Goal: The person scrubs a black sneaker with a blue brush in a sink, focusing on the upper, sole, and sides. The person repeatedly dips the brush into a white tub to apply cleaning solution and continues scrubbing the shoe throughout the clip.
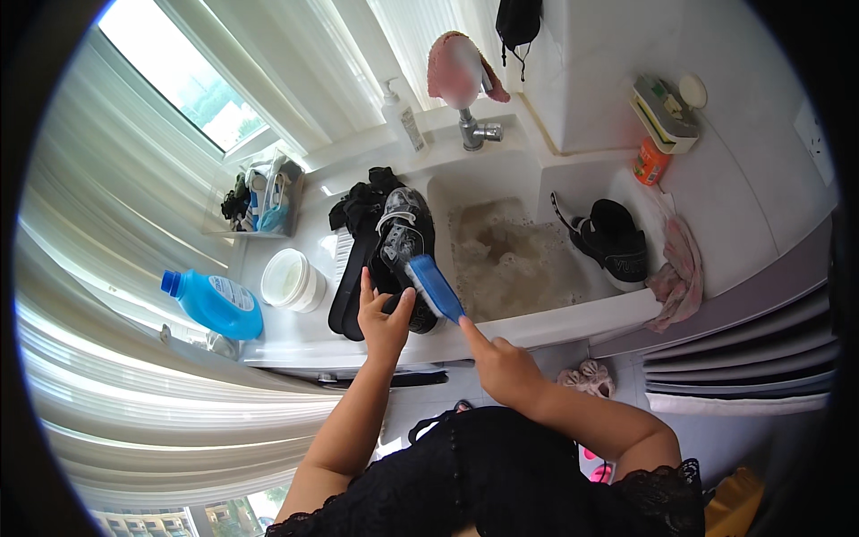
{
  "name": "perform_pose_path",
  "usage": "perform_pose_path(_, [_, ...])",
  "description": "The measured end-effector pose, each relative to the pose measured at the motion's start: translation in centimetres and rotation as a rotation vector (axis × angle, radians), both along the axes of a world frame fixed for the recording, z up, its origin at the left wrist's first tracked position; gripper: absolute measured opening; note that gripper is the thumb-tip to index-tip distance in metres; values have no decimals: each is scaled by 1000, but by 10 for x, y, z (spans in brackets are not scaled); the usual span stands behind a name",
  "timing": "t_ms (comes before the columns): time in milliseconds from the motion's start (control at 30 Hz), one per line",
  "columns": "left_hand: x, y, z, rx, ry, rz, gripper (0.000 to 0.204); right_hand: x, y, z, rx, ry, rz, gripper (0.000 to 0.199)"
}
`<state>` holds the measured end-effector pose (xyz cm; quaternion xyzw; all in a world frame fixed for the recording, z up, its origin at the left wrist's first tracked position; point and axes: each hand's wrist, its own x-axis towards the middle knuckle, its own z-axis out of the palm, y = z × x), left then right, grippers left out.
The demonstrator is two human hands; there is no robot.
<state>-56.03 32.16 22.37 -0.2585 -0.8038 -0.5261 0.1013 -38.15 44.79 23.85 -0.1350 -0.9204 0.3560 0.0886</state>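
Beyond the left hand (385,322) and off to its left, a window (188,72) lets in bright daylight. Pale curtains (98,224) fall in folds around it, running down the whole side left of that hand. Nearer the body than the left hand, more glass (143,524) shows buildings outside. A white counter (322,204) spreads beyond both hands, with a sink (488,174) set in it ahead of the right hand (506,369). Right of that hand, past the sink, rises a white wall (747,116) bearing a socket (812,136). Grey floor (698,438) lies below, right of the right hand.
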Motion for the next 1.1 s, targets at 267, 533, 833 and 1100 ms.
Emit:
perform_pose_path(267, [0,5,-2,-10,-31,-57,24,-93,26,-31,-272,322,-176,45])
perform_pose_path(533, [-2,-5,-15,108,-55,-50,28,-39,1,-20,-348,152,-113,44])
perform_pose_path(833, [-5,-7,-11,65,-99,-72,26,-22,4,-11,-100,-96,-62,45])
perform_pose_path(1100, [-6,-7,-6,43,-115,-121,26,-122,38,-37,-338,360,-200,45])
